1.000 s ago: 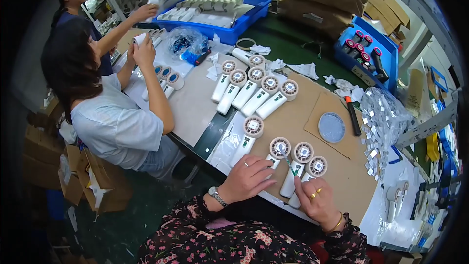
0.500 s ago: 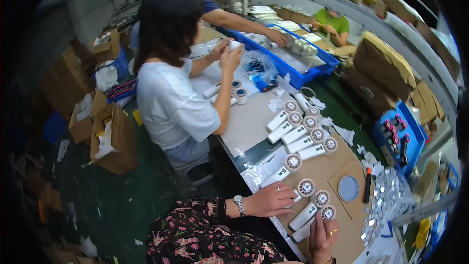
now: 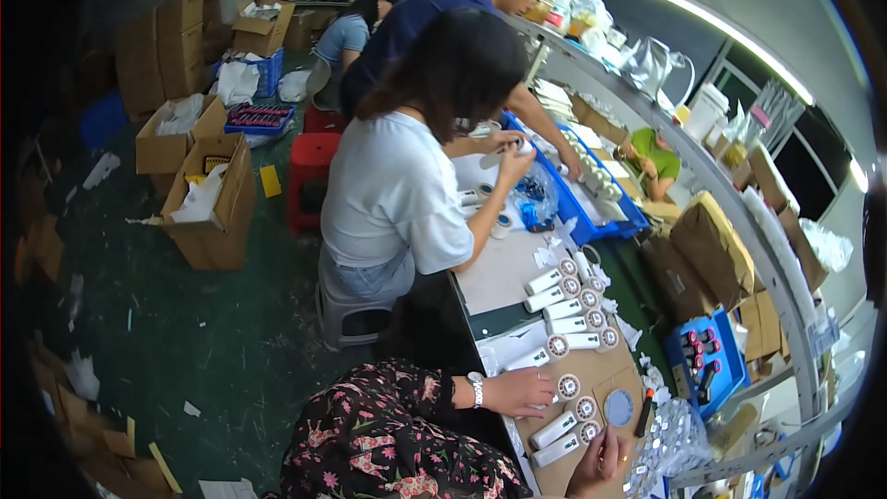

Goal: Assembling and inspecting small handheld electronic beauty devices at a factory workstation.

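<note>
The left hand (image 3: 522, 391) lies flat on the worktop (image 3: 504, 273), fingers loosely together and holding nothing, its tips just beside a small white hand fan (image 3: 566, 388) with a round head. A watch (image 3: 477, 389) sits on that wrist, above a flowered sleeve (image 3: 388, 425). The right hand (image 3: 599, 462) comes in at the bottom edge, its fingers curled against the lower end of two more white fans (image 3: 568, 436) that lie side by side on a brown cardboard sheet (image 3: 601, 374) (whether they are truly clamped on one I cannot tell). Just right of these fans lies a grey round disc (image 3: 618, 407), and beside that a dark marker with a red tip (image 3: 644, 412).

Farther up the worktop a row of the same fans (image 3: 568, 300) lies in parallel. A person in a white shirt (image 3: 388, 194) sits on a stool at the next place, hands raised over a blue tray (image 3: 591, 199). Open cardboard boxes (image 3: 208, 194) stand on the green floor to the left.
</note>
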